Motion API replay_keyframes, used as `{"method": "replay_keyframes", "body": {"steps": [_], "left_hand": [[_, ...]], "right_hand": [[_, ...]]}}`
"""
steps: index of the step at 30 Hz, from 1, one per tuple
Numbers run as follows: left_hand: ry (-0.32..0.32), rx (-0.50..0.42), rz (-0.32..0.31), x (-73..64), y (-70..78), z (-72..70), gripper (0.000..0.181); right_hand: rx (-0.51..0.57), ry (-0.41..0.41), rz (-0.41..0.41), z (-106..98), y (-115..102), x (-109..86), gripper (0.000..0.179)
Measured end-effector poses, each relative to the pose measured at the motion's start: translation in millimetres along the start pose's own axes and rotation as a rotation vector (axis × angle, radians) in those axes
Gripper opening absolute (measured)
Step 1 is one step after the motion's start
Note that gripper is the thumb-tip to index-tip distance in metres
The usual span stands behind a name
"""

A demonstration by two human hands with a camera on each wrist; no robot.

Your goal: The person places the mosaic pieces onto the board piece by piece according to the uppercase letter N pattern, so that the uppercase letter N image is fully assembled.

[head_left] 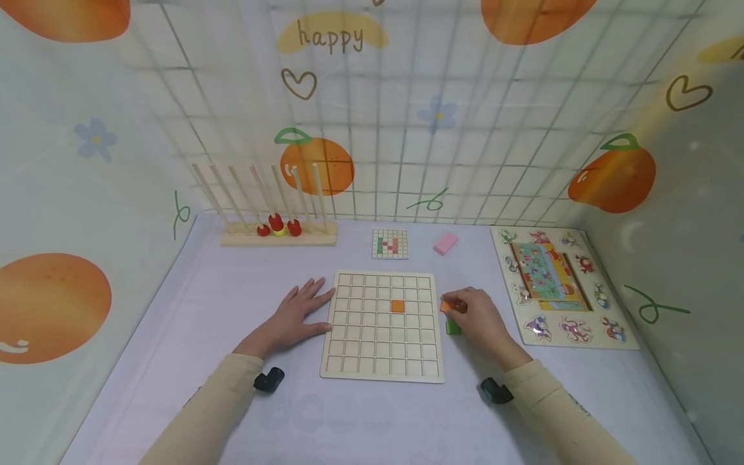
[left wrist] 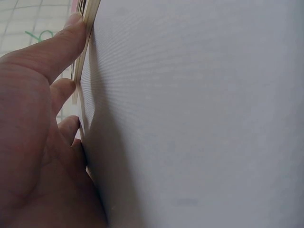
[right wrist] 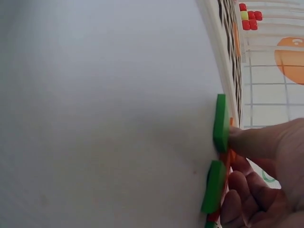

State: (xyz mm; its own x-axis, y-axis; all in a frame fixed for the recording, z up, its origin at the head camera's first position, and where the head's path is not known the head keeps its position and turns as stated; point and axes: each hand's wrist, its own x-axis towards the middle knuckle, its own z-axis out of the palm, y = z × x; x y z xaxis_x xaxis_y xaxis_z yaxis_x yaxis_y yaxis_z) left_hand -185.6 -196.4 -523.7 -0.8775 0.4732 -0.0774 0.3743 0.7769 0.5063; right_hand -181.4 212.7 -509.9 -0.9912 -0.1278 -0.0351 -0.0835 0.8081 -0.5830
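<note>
A square wooden grid board (head_left: 382,349) lies flat on the table, with one orange tile (head_left: 398,306) in a cell right of centre in its upper half. My left hand (head_left: 293,318) rests with spread fingers on the table, thumb and index fingertip at the board's left edge. Just off the board's right side, my right hand (head_left: 478,318) pinches another orange tile (head_left: 445,305) between thumb and fingers. A green tile (head_left: 453,327) shows beneath that hand. From the right wrist, two green tiles (right wrist: 221,123) stand out near the thumb, with red and orange pieces partly hidden behind them.
Behind the board lie a small patterned grid card (head_left: 390,244) and a pink block (head_left: 445,244). A wooden peg rack (head_left: 279,240) with red and yellow beads stands at the back left. An animal picture puzzle (head_left: 566,284) occupies the right side. A printed curtain hangs behind.
</note>
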Motion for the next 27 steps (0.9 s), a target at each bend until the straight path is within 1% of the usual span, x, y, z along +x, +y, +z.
{"method": "replay_keyframes", "body": {"steps": [8, 13, 20, 27], "left_hand": [[0.003, 0.001, 0.004, 0.2, -1.1, 0.9, 0.082], [0.006, -0.001, 0.008, -0.1, -1.6, 1.2, 0.081], [-0.014, -0.001, -0.016, 0.7, -2.9, 2.7, 0.082], [-0.01, -0.005, -0.015, 0.4, -2.9, 3.0, 0.082]], "right_hand": [[0.011, 0.007, 0.007, -0.1, 0.2, -0.3, 0.027], [0.009, 0.007, -0.007, -1.0, 0.1, -1.1, 0.026], [0.007, 0.0, -0.014, -1.8, 0.6, -1.5, 0.025], [0.027, 0.0, -0.027, -1.9, 0.9, -2.3, 0.023]]}}
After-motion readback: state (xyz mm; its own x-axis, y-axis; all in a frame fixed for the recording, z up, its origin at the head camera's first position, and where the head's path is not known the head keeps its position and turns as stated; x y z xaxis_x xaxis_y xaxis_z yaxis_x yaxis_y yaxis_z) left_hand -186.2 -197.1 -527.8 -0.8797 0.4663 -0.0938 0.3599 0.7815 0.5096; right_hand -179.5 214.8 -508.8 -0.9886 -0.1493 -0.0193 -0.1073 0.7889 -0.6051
